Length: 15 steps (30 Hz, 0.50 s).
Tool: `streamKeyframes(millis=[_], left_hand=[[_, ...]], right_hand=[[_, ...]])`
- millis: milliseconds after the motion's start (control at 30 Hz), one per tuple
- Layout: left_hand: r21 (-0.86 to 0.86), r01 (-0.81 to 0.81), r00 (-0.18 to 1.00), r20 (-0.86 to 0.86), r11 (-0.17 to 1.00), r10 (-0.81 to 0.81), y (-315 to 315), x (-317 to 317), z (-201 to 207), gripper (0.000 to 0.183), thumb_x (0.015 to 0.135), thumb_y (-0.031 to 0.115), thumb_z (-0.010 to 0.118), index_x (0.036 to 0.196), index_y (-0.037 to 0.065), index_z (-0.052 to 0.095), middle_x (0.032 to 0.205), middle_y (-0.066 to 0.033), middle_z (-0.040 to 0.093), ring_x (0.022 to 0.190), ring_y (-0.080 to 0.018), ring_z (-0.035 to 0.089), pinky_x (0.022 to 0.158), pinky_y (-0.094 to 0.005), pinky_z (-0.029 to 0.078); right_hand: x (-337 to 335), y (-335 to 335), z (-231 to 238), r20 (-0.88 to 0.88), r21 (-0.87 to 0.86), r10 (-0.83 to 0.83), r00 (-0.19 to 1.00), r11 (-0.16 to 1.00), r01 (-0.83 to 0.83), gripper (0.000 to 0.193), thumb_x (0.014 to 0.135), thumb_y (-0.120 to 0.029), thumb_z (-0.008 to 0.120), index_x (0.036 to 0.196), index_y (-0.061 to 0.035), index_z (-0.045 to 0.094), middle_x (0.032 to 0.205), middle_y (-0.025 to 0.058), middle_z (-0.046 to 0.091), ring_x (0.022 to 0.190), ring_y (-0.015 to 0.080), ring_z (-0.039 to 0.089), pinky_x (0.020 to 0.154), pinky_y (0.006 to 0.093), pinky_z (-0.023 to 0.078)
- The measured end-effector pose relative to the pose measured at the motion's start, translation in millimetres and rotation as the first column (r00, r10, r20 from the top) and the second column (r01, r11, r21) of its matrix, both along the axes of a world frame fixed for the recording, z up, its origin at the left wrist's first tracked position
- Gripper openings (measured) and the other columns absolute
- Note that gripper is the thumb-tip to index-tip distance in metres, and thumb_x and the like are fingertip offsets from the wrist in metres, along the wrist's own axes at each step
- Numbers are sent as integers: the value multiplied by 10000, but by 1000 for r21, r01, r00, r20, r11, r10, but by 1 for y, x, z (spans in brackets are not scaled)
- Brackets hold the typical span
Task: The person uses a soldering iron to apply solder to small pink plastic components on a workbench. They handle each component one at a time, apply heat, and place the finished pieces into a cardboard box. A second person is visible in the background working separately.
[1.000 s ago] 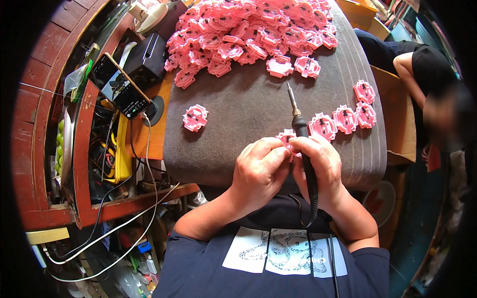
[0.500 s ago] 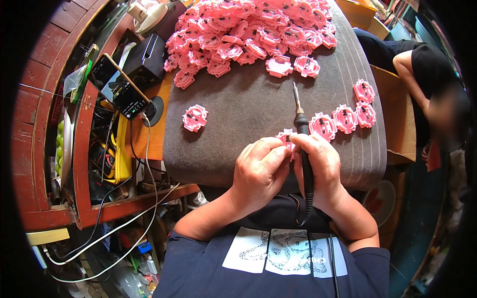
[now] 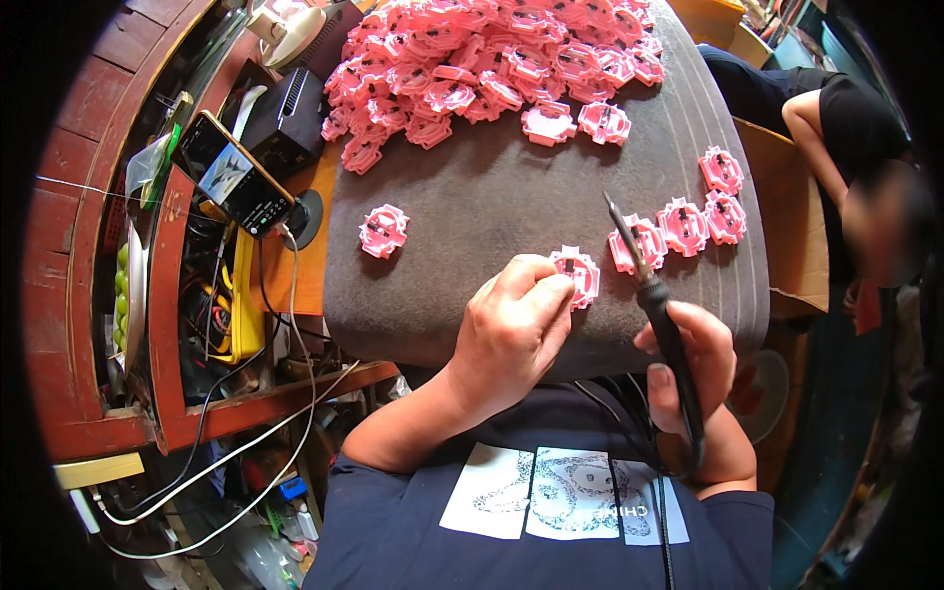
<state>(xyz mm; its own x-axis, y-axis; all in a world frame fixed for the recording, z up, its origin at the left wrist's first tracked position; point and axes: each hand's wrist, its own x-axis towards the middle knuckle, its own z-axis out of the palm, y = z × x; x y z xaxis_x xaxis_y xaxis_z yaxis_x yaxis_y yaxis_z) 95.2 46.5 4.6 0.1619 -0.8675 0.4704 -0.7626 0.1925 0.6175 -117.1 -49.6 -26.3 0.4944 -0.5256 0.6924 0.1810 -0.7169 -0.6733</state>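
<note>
My left hand [image 3: 518, 317] pinches the left edge of a pink plastic part [image 3: 579, 278] close to the near edge of the dark mat. In my right hand [image 3: 693, 364] is a soldering iron [image 3: 666, 324] with a black handle. Its metal tip points up and away, passing above one of the pink parts [image 3: 636, 246] in a short row at the right. That row runs on through another part [image 3: 682, 226] and two more by the mat's right side. A lone pink part [image 3: 383, 231] lies at the left.
A large heap of pink parts [image 3: 462, 74] covers the far end of the dark mat [image 3: 472, 206]. Left of it, a phone [image 3: 234, 177] stands on a holder beside a black box [image 3: 285, 118]. Cables hang at the left. Another person [image 3: 846, 147] sits at the right beside a cardboard box [image 3: 782, 216].
My right hand has moved right and toward me, away from the held pink part. The soldering iron now leans left at its tip. My left hand stays nearly in place.
</note>
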Motion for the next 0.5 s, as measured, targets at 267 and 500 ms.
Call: streamKeyframes(millis=[267,500], left_hand=[[5,5,1000,28,1000,-5,0,-1,0,228,849,-45,787,1067,-9,728,1073,-166,676,911,-338,715,788,-404,596],[-30,1,998,69,1000,1,-1,-3,-2,237,847,-50,796,1072,-13,731,1057,-161,683,902,-332,720,778,-401,602]], right_hand=[[-25,-2,32,-115,-251,24,993,967,-52,322,877,-125,716,1140,62,707,790,115,670,609,257,616,583,378,529],[-26,1,30,-136,-246,31,990,967,-64,333,776,-77,716,1089,36,735,777,94,674,614,249,611,578,368,509]])
